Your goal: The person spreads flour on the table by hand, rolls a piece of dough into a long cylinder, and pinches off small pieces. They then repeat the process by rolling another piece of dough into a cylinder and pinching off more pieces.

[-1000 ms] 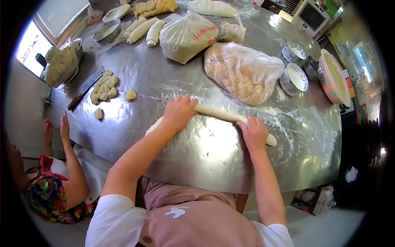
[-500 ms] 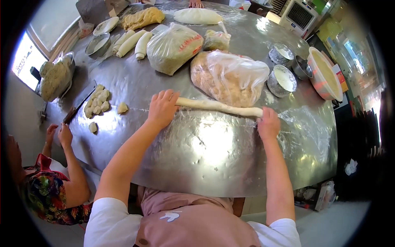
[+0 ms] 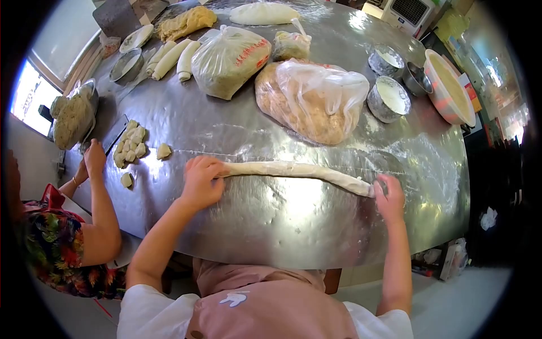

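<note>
A long, pale dough rope [image 3: 293, 169] stretches across the metal table in front of me, bowing down toward its right end. Its left end is in the curled fingers of my left hand [image 3: 204, 181]. My right hand [image 3: 389, 198] pinches the other end between thumb and fingers. Beyond the rope sits a large lump of tan dough in a clear plastic bag [image 3: 307, 104]. Off to the left, small cut dough pieces [image 3: 130, 144] lie in a cluster, with a single dough piece [image 3: 164, 151] apart from them.
Another person's hand [image 3: 94, 158] is by a knife [image 3: 117, 133] at the left edge. Flour bowls [image 3: 388, 99] and a large basin [image 3: 450, 87] stand at the right. Farther back are a tied bag [image 3: 231, 61], dough rolls [image 3: 172, 59] and yellow dough [image 3: 186, 24].
Both hands have drawn the dough rope toward me, away from the bagged dough, and moved farther apart. The rope is longer, its right end lower. The other person's hand has moved up along the knife.
</note>
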### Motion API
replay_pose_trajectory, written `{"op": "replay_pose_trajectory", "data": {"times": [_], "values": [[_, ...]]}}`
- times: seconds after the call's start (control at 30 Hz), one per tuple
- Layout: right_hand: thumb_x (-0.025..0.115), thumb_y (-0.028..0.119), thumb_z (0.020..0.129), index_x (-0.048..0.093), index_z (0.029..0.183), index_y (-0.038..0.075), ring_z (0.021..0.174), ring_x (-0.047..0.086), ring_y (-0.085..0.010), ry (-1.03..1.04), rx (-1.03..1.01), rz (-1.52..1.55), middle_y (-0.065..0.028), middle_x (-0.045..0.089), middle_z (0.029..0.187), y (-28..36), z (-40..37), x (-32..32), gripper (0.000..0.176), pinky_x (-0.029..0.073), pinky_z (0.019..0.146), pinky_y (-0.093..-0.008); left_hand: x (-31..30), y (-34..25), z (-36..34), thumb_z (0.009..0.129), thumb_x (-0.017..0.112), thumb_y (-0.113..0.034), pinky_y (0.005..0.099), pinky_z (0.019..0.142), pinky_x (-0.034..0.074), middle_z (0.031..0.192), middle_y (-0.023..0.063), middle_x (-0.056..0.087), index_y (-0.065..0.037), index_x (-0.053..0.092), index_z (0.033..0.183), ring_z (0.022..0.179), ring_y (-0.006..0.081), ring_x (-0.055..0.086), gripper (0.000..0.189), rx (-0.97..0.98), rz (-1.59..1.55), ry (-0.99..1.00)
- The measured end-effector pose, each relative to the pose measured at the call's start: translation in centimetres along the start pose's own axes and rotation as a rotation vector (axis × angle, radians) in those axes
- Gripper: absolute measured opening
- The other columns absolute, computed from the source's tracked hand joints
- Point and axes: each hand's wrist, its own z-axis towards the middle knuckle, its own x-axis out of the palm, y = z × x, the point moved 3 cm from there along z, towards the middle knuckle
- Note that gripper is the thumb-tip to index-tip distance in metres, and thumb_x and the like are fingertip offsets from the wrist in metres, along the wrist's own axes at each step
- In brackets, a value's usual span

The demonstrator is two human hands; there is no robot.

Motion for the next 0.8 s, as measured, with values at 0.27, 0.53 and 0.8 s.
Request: {"op": "replay_pose_trajectory", "data": {"times": [0.27, 0.53, 0.8], "values": [[0.075, 0.031, 0.083, 0.063, 0.12, 0.009, 0.101, 0.06, -0.0351, 0.078, -0.325, -0.235, -0.0115, 0.064, 0.112, 4.9, -0.4, 5.6, 0.044, 0.046, 0.085, -0.0478, 9.9, -10.6, 7.3, 0.085, 0.072, -0.048, 0.0486, 0.1, 0.041, 0.127, 0.0138, 0.06, -0.01, 0.061, 0.128, 0.118, 0.034, 0.056, 0.058, 0.061, -0.032, 0.097], [0.086, 0.032, 0.071, 0.065, 0.11, 0.009, 0.086, 0.061, -0.0352, 0.154, -0.346, -0.096, -0.0115, 0.064, 0.096, 6.1, -5.0, 6.0, 0.05, 0.046, 0.074, -0.0467, 6.6, -8.5, 1.1, 0.087, 0.065, -0.058, 0.0504, 0.08, 0.051, 0.095, 0.0168, 0.068, -0.005, 0.064, 0.098, 0.091, 0.0403, 0.066, 0.054, 0.015, -0.11, 0.688], [0.088, 0.032, 0.067, 0.067, 0.11, 0.01, 0.092, 0.06, -0.0324, 0.292, -0.477, 0.106, -0.0086, 0.066, 0.1, 11.8, -5.9, 8.7, 0.052, 0.046, 0.082, -0.0442, -1.7, -1.5, -9.8, 0.08, 0.076, -0.048, 0.048, 0.086, 0.051, 0.104, 0.0172, 0.066, -0.005, 0.064, 0.105, 0.103, 0.0381, 0.063, 0.051, -0.322, 0.028, 0.667]]}}
